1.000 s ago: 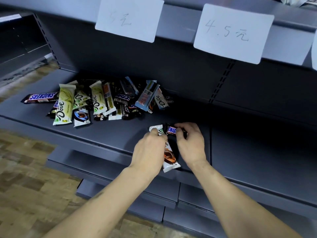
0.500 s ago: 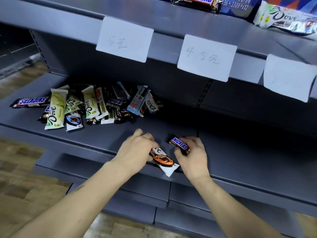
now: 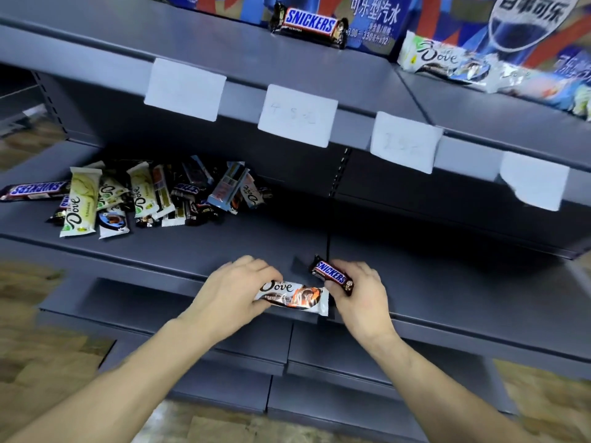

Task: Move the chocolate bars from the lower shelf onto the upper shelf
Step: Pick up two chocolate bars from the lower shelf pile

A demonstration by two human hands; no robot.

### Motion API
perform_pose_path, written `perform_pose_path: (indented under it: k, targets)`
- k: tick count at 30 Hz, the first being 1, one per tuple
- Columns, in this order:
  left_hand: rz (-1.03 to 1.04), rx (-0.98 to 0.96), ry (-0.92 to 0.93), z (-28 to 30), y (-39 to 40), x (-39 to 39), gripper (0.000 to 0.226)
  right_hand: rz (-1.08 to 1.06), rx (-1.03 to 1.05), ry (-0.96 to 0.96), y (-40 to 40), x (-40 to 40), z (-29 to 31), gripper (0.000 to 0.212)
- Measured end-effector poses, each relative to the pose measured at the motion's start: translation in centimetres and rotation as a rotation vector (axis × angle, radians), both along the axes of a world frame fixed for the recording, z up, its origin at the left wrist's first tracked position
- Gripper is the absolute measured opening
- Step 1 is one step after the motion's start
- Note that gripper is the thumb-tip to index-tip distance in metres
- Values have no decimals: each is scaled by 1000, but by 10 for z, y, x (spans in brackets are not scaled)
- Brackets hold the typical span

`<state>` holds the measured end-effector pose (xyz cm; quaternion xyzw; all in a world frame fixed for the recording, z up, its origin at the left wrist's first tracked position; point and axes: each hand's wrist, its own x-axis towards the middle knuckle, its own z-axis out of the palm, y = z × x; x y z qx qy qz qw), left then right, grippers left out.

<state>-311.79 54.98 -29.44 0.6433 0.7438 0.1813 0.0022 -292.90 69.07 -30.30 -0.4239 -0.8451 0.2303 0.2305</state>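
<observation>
Pile of chocolate bars [image 3: 153, 196] at far left on the lower shelf [image 3: 224, 247]. Left hand [image 3: 235, 290] gripping a Dove bar [image 3: 292, 297] over the shelf's front edge. Right hand [image 3: 361, 294] gripping a Snickers bar [image 3: 331, 274]. More bars up on the upper shelf [image 3: 224, 49].

white-and-brown Dove bar [image 3: 292, 297]: held level, front edge of grey lower shelf [image 3: 224, 247] | small brown Snickers bar [image 3: 332, 274]: held tilted, beside it | heap of mixed bars [image 3: 144, 196]: lower shelf, left | upper shelf [image 3: 192, 43]: Snickers bar [image 3: 308, 24], Dove bars [image 3: 447, 59]
</observation>
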Motion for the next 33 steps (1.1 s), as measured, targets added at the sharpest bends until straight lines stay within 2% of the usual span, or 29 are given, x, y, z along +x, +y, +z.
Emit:
perform_pose_path:
  k: [7, 15, 23, 28, 33]
  targets:
    - [-42, 90, 69, 25, -26, 80, 44, 142, 50, 42, -17, 61, 42, 36]
    - [-68, 156, 207, 93, -37, 175, 50, 222, 152, 135, -31, 168, 114, 35]
    - [-115, 364, 343, 168, -29, 266, 59, 226, 336, 203, -26, 277, 199, 36]
    - [-129, 465, 394, 214, -16, 298, 55, 230, 438, 231, -11, 314, 248, 36]
    - [-134, 475, 418, 250, 3, 305, 51, 216, 476, 231, 12, 327, 285, 36]
